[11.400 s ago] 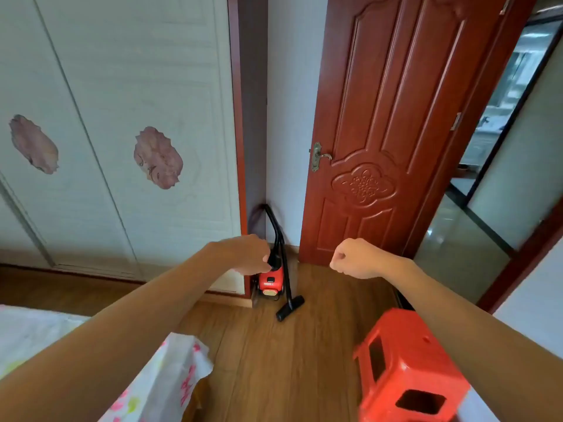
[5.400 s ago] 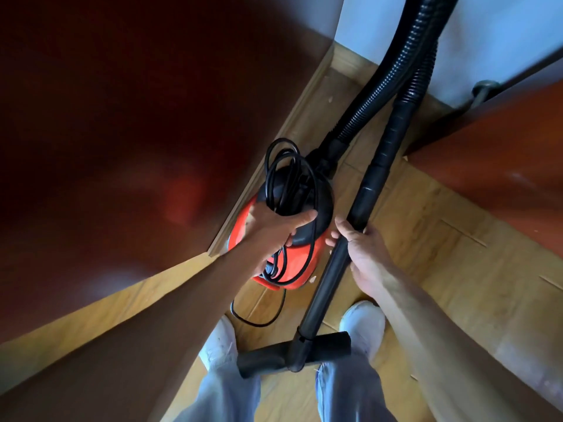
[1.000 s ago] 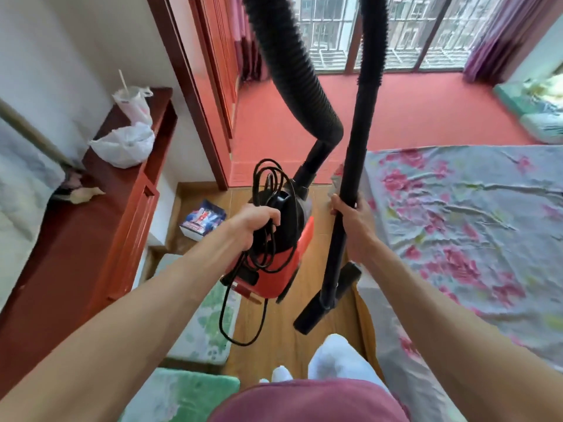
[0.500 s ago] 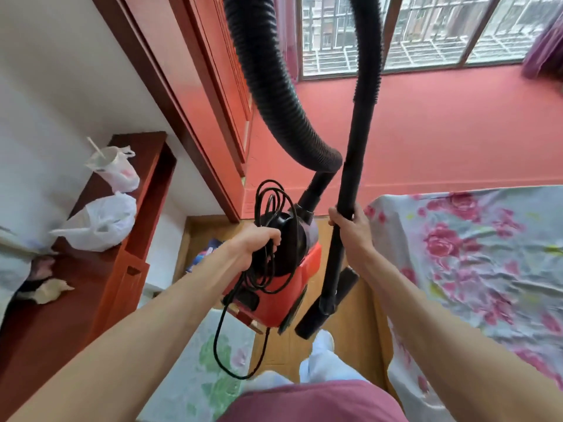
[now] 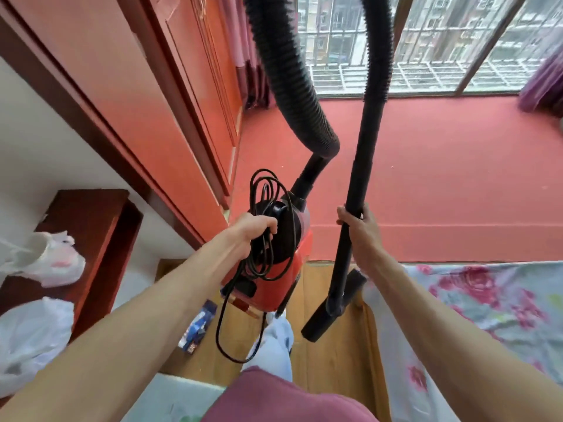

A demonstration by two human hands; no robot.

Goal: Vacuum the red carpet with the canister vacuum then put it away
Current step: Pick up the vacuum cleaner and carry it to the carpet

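Head view: left hand grips canister vacuum and coiled cord; right hand grips black wand.

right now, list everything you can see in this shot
canister vacuum: one, red and black, held mid-air
power cord: one, black, coiled on vacuum
hose: one, black, arching overhead
wand: one, black, nozzle above wooden floor
red carpet: one, platform below window
curtains: two, purple, window ends
plastic bags: two, white, side table left
floral sheet: one, blue-pink, right
packet: one, blue, floor
left hand: grips vacuum and cord
right hand: grips wand
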